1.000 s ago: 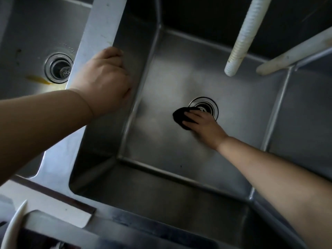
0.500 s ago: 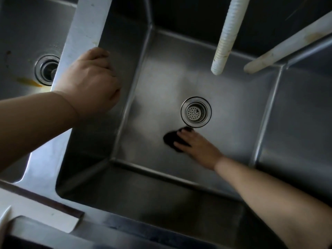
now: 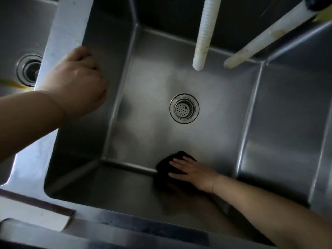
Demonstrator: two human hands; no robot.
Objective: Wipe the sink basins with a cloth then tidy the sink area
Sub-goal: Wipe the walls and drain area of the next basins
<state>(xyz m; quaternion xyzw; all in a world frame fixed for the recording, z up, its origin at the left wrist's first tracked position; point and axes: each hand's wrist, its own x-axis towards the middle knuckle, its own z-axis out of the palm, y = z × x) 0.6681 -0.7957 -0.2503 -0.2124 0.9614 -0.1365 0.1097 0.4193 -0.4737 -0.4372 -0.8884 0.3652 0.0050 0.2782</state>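
The right hand (image 3: 193, 170) lies flat, fingers straight, pressing the dark cloth (image 3: 169, 163) onto the floor of the steel basin (image 3: 147, 108) at its near edge, well clear of the drain strainer (image 3: 184, 108); the left hand (image 3: 77, 81) curls over the divider (image 3: 66, 33) between the basins, gripping its edge; two white hoses (image 3: 203, 33) hang over the far wall.

The dark cloth (image 3: 175, 163) is no longer at the drain strainer (image 3: 184, 108); it is now pressed flat under the right hand (image 3: 190, 170) at the near edge of the basin floor (image 3: 149, 123), against the front wall. The strainer, partly covered a second ago, is fully exposed and well apart from the cloth.
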